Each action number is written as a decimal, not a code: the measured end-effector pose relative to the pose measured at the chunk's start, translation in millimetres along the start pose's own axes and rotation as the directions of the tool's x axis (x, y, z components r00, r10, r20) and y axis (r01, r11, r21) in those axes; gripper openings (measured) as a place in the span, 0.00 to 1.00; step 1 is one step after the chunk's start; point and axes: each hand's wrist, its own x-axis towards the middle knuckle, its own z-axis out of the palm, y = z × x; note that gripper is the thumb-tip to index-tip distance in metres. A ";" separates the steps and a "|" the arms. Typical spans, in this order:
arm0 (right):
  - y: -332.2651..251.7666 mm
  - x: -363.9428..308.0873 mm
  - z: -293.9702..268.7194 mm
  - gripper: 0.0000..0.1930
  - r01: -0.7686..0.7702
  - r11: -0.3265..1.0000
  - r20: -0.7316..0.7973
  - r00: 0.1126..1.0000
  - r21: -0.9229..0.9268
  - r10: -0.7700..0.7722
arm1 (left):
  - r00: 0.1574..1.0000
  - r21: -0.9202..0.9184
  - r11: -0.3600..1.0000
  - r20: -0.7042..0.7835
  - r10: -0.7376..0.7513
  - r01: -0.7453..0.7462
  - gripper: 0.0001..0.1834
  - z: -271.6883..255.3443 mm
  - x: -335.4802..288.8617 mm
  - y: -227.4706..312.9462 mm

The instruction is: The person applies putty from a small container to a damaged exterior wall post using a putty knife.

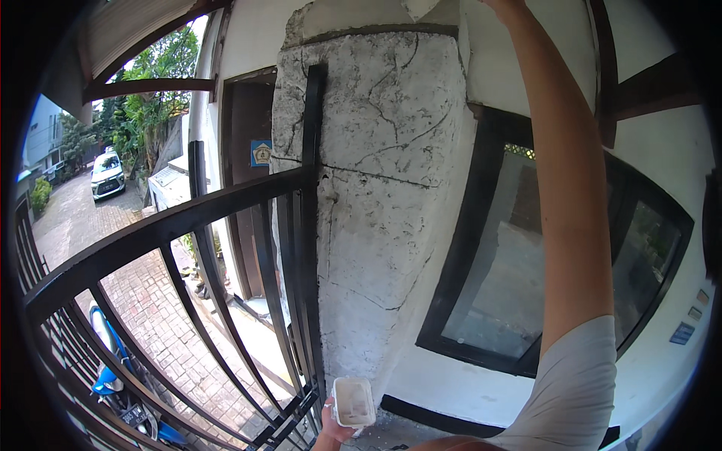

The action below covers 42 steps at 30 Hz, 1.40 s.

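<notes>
Low in the view, my left hand (333,430) grips a small square plastic tub (365,388) by its left side. The tub is tilted toward me and has a whitish residue inside. My right arm reaches far up across the window, and only the base of my right hand (502,3) shows at the top edge. Its fingers are cut off, so I cannot tell what it holds. A pale pointed shape (420,7) shows left of it, too cropped to name. In front of me stands a cracked, grey-white plastered wall (391,173).
A black metal railing (180,214) runs along my left, its post against the wall. A black-framed window (489,278) is on the right. Beyond the railing are a brown door (248,180), a paved lane (143,293), a blue motorbike (109,376) and a white car (107,174).
</notes>
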 end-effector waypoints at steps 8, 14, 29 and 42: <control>17.5 34.9 -50.9 0.30 -0.131 0.990 -0.171 0.978 -0.052 0.120 | 1.000 -0.013 1.000 0.026 0.015 -0.015 0.34 -9.2 8.4 -0.3; 32.4 23.5 -24.5 0.24 -0.187 0.977 0.074 0.978 -0.099 0.195 | 0.994 -0.018 1.000 0.108 -0.002 0.004 0.34 -17.5 10.9 4.3; 45.5 15.7 -9.3 0.15 -0.189 0.982 -0.018 0.982 0.016 0.190 | 0.997 0.071 0.995 0.020 0.075 -0.077 0.39 -24.8 1.1 6.2; 76.9 10.8 -33.0 0.12 -0.230 0.943 -0.007 0.971 0.239 0.239 | 0.998 -0.038 0.999 0.049 0.027 -0.025 0.39 -18.1 -8.4 8.3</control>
